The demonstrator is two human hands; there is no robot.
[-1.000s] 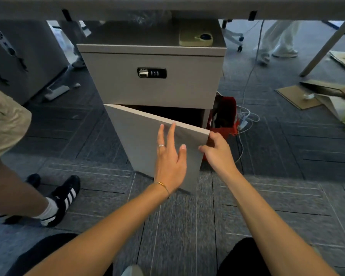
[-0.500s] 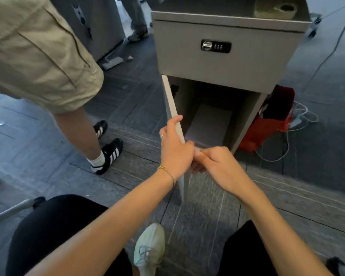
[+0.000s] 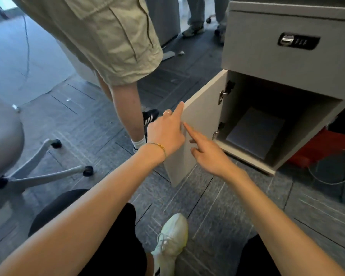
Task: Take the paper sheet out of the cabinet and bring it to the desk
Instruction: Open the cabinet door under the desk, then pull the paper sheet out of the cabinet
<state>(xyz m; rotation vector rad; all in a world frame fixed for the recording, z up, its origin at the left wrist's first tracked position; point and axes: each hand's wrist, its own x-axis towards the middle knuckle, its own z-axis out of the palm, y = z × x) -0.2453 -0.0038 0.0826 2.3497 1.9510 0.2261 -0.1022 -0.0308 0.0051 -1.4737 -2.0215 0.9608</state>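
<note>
A pale paper sheet [image 3: 255, 132] lies flat on the floor of the grey cabinet's [image 3: 287, 62] open lower compartment. The cabinet door [image 3: 203, 112] is swung wide to the left. My left hand [image 3: 165, 132] rests against the door's free edge from the outside, index finger stretched up along it. My right hand [image 3: 207, 152] is on the door's inner face, index finger pointing at the edge, other fingers loosely curled. Neither hand holds the paper, which is well to the right of both.
A person in khaki shorts [image 3: 112, 40] stands close on the left of the door, one shoe [image 3: 149, 116] just behind my left hand. An office chair base [image 3: 48, 170] is at left. A red bag [image 3: 323, 148] and cables lie right of the cabinet.
The door has swung from partly shut to fully open, with both hands moving left along it. The view shifted left, so the cabinet now sits at the right and the paper shows.
</note>
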